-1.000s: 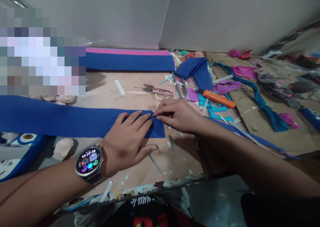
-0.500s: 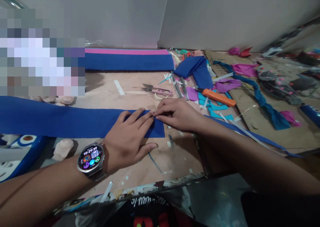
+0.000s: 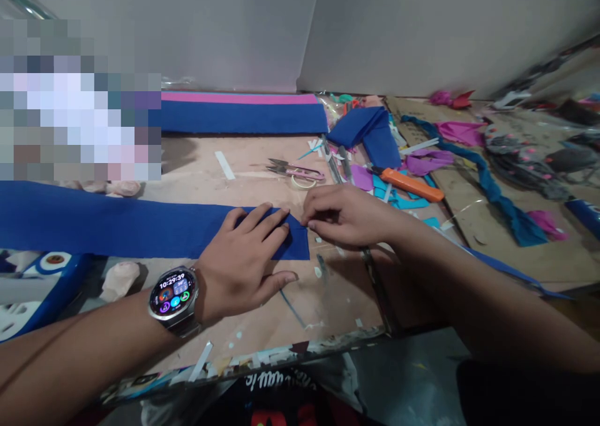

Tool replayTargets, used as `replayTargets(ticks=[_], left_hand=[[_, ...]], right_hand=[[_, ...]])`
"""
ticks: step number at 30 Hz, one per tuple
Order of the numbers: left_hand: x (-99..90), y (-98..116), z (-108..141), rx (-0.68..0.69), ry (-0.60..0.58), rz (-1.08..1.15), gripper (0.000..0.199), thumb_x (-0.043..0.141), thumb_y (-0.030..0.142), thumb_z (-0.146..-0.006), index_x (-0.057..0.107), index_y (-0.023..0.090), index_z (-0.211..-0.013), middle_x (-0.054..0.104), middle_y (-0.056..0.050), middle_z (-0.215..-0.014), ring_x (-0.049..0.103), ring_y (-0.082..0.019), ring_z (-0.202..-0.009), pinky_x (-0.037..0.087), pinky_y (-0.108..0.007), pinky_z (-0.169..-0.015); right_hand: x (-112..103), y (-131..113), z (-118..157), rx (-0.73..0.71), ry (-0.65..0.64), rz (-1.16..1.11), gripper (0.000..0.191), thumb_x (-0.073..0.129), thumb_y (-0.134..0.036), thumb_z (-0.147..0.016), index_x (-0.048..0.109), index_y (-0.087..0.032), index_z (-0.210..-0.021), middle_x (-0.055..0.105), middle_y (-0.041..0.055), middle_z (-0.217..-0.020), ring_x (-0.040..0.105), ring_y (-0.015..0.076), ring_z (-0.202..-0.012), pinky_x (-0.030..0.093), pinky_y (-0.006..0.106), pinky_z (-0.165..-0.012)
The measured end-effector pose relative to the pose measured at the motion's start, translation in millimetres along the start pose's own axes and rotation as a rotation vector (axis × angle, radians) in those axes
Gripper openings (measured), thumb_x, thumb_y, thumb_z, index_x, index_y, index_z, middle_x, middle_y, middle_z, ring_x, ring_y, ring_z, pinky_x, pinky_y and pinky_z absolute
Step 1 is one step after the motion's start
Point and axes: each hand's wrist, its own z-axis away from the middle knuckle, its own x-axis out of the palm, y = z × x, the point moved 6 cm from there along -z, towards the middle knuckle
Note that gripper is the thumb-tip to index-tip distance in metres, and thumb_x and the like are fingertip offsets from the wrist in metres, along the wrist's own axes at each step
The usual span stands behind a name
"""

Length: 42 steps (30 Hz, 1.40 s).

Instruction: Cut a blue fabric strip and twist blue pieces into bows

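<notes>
A long blue strip (image 3: 154,229), cloth or crepe paper, lies flat across the table, its right end squared off. My left hand (image 3: 248,251) rests on it, fingers spread and pressing down near that end; a smartwatch (image 3: 173,293) is on the wrist. With thumb and fingertips, my right hand (image 3: 340,217) pinches the strip's right edge near its upper corner, where a slanted fold line shows. Beyond the hands lie pink-handled thread snips (image 3: 295,170) and, off to the right, an orange utility knife (image 3: 410,183).
A stack of blue and pink strips (image 3: 244,117) runs along the wall, with a folded blue piece (image 3: 363,132) beside it. Coloured scraps, cardboard (image 3: 510,257) and a twisted teal strip (image 3: 492,188) cover the right side. Pale crumpled lumps (image 3: 120,280) sit at left. A blurred patch hides the upper left.
My right hand has slid a little to the right, from beside my left fingertips to the strip's right edge. The upper corner now looks folded. My left hand stays in place.
</notes>
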Motion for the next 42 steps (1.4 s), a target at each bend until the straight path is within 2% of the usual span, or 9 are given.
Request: replayTargets(ticks=[2,4,11,16,21,24,31,37,42], left_hand=[[2.5,-1,0,0.006,-0.005,-0.004,0.066,0.042,0.065,-0.1,0.053,0.016,-0.145,0.041,-0.013,-0.165,0.032,-0.04,-0.153,0.03,-0.063,-0.114],[4.1,-2,0,0.008,-0.015,-0.009,0.067,0.04,0.065,-0.101,0.052,0.016,-0.145,0.04,-0.013,-0.166,0.032,-0.04,-0.154,0.03,-0.063,-0.114],[0.0,1,0,-0.003,-0.012,-0.009,0.062,0.045,0.063,-0.1,0.055,0.018,-0.141,0.035,-0.012,-0.169,0.027,-0.04,-0.156,0.031,-0.061,-0.114],[0.2,0,0,-0.003,-0.001,-0.005,0.065,0.046,0.064,-0.1,0.05,0.019,-0.146,0.037,-0.012,-0.168,0.028,-0.039,-0.156,0.03,-0.062,-0.115],[2.4,0,-1,0.008,-0.01,-0.017,0.064,0.043,0.066,-0.1,0.054,0.018,-0.141,0.035,-0.012,-0.169,0.03,-0.039,-0.155,0.031,-0.063,-0.114],[3.3,0,-1,0.01,-0.016,-0.027,0.067,0.042,0.067,-0.1,0.053,0.017,-0.143,0.034,-0.012,-0.17,0.029,-0.039,-0.155,0.03,-0.064,-0.114],[3.4,-1,0,0.006,-0.016,-0.029,0.069,0.042,0.066,-0.1,0.05,0.017,-0.147,0.037,-0.012,-0.168,0.028,-0.039,-0.156,0.03,-0.063,-0.114],[3.7,-2,1,-0.007,0.006,-0.027,0.067,0.043,0.064,-0.101,0.051,0.017,-0.147,0.032,-0.013,-0.17,0.027,-0.038,-0.156,0.031,-0.062,-0.116],[3.0,-2,2,-0.003,0.013,-0.025,0.066,0.044,0.063,-0.101,0.051,0.018,-0.147,0.034,-0.013,-0.169,0.027,-0.038,-0.156,0.032,-0.061,-0.116]], right_hand=[[-1,2,0,0.002,0.033,0.013,0.027,0.062,-0.014,-0.088,0.079,-0.019,-0.108,0.073,0.0067,-0.094,0.065,0.0158,-0.077,0.051,0.029,-0.073],[0,3,0,-0.012,0.036,0.032,0.03,0.06,-0.013,-0.088,0.08,-0.02,-0.11,0.073,0.0073,-0.096,0.066,0.0158,-0.078,0.051,0.029,-0.074],[-5,-3,2,-0.064,0.01,0.039,0.029,0.056,-0.006,-0.08,0.08,-0.02,-0.084,0.071,0.0049,-0.087,0.066,0.0158,-0.077,0.051,0.029,-0.076],[-2,-4,2,-0.062,0.015,0.046,0.037,0.055,-0.006,-0.083,0.081,-0.022,-0.103,0.072,0.0052,-0.092,0.066,0.0155,-0.077,0.051,0.029,-0.074],[-2,0,3,-0.044,-0.052,0.015,0.034,0.053,-0.002,-0.078,0.081,-0.021,-0.084,0.071,0.0044,-0.087,0.067,0.016,-0.077,0.052,0.029,-0.075],[-4,3,3,-0.039,-0.062,-0.017,0.031,0.053,-0.002,-0.078,0.078,-0.02,-0.079,0.071,0.0037,-0.084,0.067,0.0161,-0.077,0.052,0.03,-0.076],[-2,8,1,0.023,0.003,0.026,0.024,0.066,-0.01,-0.082,0.077,-0.018,-0.102,0.075,0.0064,-0.096,0.068,0.0172,-0.084,0.052,0.028,-0.077],[2,12,-1,0.061,0.007,-0.015,0.014,0.067,-0.02,-0.091,0.076,-0.016,-0.1,0.076,0.0051,-0.09,0.068,0.0147,-0.077,0.05,0.025,-0.071],[2,15,-1,0.092,0.002,-0.052,0.016,0.073,-0.028,-0.09,0.077,-0.016,-0.101,0.076,0.0052,-0.088,0.068,0.0149,-0.076,0.049,0.024,-0.069]])
